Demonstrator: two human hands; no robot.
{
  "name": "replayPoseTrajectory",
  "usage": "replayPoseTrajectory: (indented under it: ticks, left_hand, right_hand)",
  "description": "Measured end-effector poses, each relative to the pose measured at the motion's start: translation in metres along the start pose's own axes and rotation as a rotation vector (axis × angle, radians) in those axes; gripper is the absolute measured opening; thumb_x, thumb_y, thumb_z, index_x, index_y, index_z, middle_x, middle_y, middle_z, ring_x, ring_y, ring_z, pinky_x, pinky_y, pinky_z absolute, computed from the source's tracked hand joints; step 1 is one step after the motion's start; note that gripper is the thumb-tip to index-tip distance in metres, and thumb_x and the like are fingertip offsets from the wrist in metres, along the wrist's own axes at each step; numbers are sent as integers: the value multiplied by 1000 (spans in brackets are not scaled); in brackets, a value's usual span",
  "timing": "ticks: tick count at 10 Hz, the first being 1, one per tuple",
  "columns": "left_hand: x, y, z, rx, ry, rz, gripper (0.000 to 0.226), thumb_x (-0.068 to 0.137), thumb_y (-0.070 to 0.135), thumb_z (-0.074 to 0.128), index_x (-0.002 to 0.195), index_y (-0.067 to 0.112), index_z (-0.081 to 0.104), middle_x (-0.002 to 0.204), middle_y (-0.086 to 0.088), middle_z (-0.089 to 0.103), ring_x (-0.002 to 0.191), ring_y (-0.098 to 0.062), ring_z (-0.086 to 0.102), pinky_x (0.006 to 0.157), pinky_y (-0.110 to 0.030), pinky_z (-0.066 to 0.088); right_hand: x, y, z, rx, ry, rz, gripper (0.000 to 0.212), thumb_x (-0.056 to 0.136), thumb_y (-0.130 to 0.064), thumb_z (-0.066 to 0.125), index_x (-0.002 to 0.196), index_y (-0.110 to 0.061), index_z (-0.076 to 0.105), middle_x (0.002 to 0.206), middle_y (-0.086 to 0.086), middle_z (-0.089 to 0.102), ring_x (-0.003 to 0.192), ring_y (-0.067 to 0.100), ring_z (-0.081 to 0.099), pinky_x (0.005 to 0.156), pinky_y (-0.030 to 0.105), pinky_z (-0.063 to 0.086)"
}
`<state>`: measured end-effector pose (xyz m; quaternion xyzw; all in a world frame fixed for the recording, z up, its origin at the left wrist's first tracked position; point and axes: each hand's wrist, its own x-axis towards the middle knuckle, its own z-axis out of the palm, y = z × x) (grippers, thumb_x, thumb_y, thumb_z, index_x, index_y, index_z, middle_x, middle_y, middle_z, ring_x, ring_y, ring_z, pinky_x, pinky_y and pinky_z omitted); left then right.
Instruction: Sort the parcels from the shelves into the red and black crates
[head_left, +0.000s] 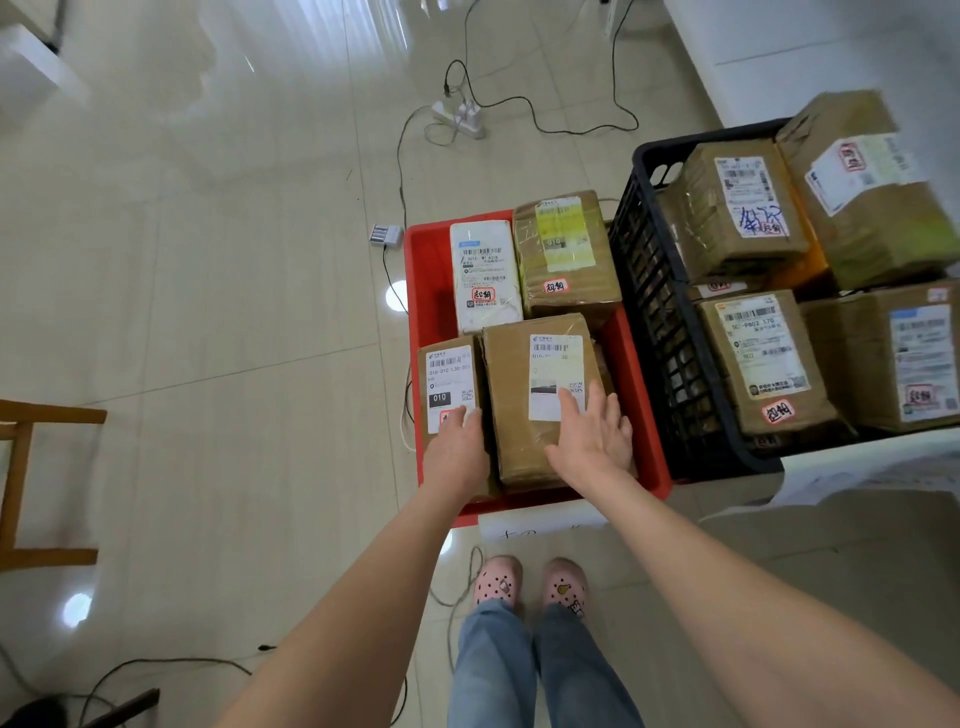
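A red crate (644, 415) sits on the floor with several parcels in it. My left hand (457, 452) rests flat on the small brown parcel (449, 374) at the crate's near left. My right hand (592, 436), fingers straight and spread, lies on the larger brown parcel (519, 405) beside it. Behind these lie a white parcel (483, 275) and a taped brown parcel (566, 254). To the right, a black crate (654, 312) holds several brown parcels, one (763, 358) near its front and others stacked behind.
A white power strip (460, 117) and black cables lie on the tiled floor beyond the crates. A small charger (385, 232) sits by the red crate's far left corner. A wooden stool (31, 483) stands at the left. My feet (530, 582) are just before the red crate.
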<state>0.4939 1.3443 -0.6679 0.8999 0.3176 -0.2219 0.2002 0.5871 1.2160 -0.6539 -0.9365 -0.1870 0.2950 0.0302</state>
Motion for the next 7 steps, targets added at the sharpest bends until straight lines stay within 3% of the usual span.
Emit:
replayPoseTrajectory:
  ticks: [2, 3, 4, 6, 7]
  left_hand:
    - [-3, 30, 9, -5, -58, 87, 59, 94, 15, 49, 149, 14, 26, 157, -7, 24, 139, -27, 32, 105, -41, 41]
    - [-2, 35, 11, 28, -11, 70, 56, 94, 20, 49, 147, 16, 30, 156, -6, 25, 138, -26, 33, 104, -41, 41]
    - [-2, 43, 5, 49, 20, 78, 55, 94, 22, 50, 145, 15, 32, 156, -9, 23, 140, -27, 30, 107, -41, 40]
    - [-4, 90, -17, 112, 14, 207, 73, 89, 20, 62, 150, 18, 22, 159, -8, 15, 143, -26, 24, 110, -40, 35]
    - [-7, 123, -27, 148, 9, 312, 76, 87, 18, 65, 150, 18, 22, 160, -6, 12, 144, -26, 22, 110, -41, 38]
  right_hand:
    - [-8, 21, 7, 45, -89, 28, 63, 86, -32, 66, 139, -27, 34, 157, 12, 8, 143, 36, 14, 114, 48, 25]
    - [-10, 32, 8, 61, -92, 38, 64, 87, -32, 64, 142, -27, 32, 157, 12, 9, 144, 36, 13, 115, 48, 23]
    - [-12, 39, -1, 94, -53, 35, 65, 90, -33, 61, 146, -27, 29, 159, 11, 7, 146, 35, 8, 117, 47, 20]
    - [-26, 61, -40, 133, 61, 48, 68, 87, -57, 58, 144, -26, 35, 157, 8, 19, 146, 30, 14, 113, 46, 27]
    - [-33, 79, -63, 138, 138, 100, 66, 89, -57, 55, 144, -26, 37, 155, 7, 24, 144, 28, 18, 111, 44, 30]
